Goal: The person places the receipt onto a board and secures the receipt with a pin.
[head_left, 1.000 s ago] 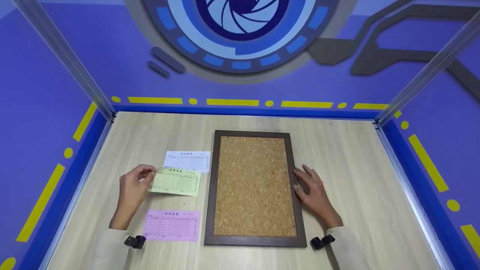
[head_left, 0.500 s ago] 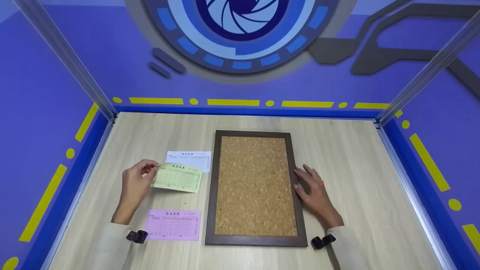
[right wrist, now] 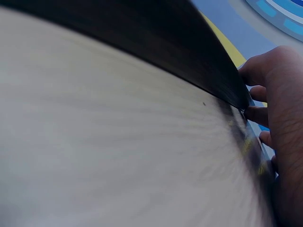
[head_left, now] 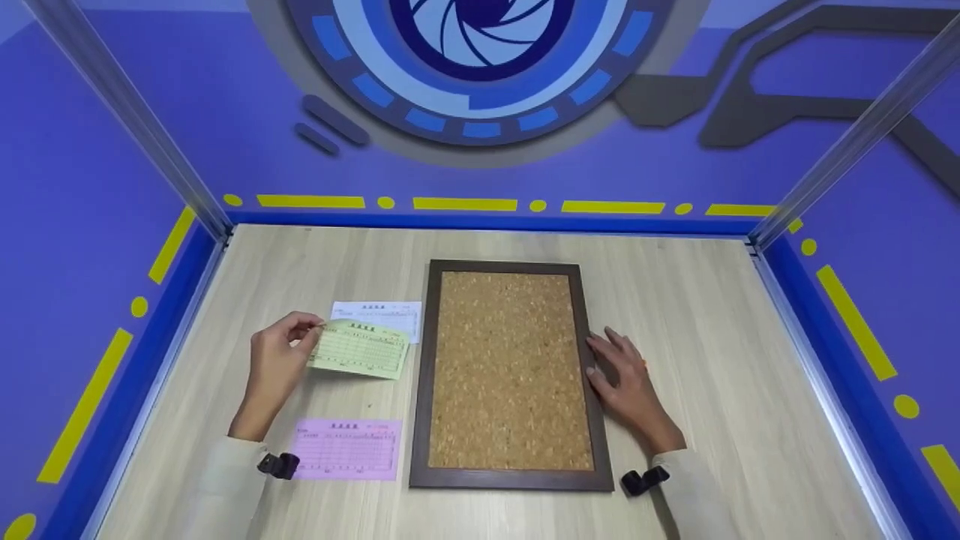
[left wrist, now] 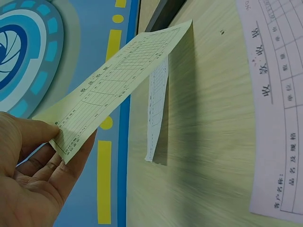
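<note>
A pale green receipt slip (head_left: 360, 349) is pinched at its left end between the thumb and fingers of my left hand (head_left: 279, 360). In the left wrist view the green slip (left wrist: 123, 71) is raised off the table and tilted. It partly covers a white slip (head_left: 379, 311) lying behind it. Nearer to me, a pink slip (head_left: 349, 450) lies flat. A cork board (head_left: 510, 367) with a dark brown frame lies in the middle. My right hand (head_left: 626, 382) rests on the table, its fingertips touching the frame's right side; the right wrist view shows its fingers (right wrist: 258, 66) against the dark edge.
The wood-grain table (head_left: 705, 315) is enclosed by blue printed walls (head_left: 480, 180) at the back and sides. Metal posts (head_left: 150, 127) stand in the back corners. Black wrist cameras (head_left: 279, 466) are strapped to both forearms.
My left hand has moved a little up and to the right with the green slip, which now covers more of the white one. My right hand and the board stay put.
</note>
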{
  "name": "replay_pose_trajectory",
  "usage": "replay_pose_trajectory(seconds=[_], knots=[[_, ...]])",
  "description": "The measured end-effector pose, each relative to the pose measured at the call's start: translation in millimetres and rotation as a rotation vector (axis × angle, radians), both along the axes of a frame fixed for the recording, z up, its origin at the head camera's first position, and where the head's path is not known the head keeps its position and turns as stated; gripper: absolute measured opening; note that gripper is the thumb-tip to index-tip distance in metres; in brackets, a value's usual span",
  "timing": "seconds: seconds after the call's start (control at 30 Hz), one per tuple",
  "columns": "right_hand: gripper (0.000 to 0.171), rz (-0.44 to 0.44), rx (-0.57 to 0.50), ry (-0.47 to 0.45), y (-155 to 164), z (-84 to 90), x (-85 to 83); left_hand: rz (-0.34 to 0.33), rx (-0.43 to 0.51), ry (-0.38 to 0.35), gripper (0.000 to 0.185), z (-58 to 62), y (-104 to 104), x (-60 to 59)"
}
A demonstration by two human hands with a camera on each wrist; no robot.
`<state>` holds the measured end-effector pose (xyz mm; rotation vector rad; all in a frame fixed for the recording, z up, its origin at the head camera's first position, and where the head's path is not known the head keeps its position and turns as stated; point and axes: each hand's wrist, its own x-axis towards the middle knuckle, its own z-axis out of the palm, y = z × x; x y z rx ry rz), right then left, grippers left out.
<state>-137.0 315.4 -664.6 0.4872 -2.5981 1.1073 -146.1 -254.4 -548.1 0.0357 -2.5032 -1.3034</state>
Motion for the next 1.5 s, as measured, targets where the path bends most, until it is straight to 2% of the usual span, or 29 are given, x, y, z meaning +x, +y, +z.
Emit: replay_pose_trajectory(seconds=[0.47,0.67,0.9,1.17,1.5], knots=[[0.052,0.016,-0.001,0.007,-0.2,0.0,0.2,-0.017,0.001,0.047,0.008,13.7,4.0,-3.6],[0.052,0.024,0.003,-0.026,-2.6,2.1,-0.7,-0.012,0.008,0.064,0.010,17.3,7.8,-5.5],[0.053,0.003,0.056,-0.111,-4.8,13.1,1.3,-0.017,0.034,0.082,0.009,20.8,15.7,-9.8],[0.053,0.027,0.105,-0.028,-9.9,22.7,1.3,-0.049,0.063,0.094,0.008,23.5,31.2,-15.9],[0.048,0.112,0.114,0.014,-31.2,44.1,-5.2,-0.072,0.115,0.096,0.008,21.4,49.8,-20.8]])
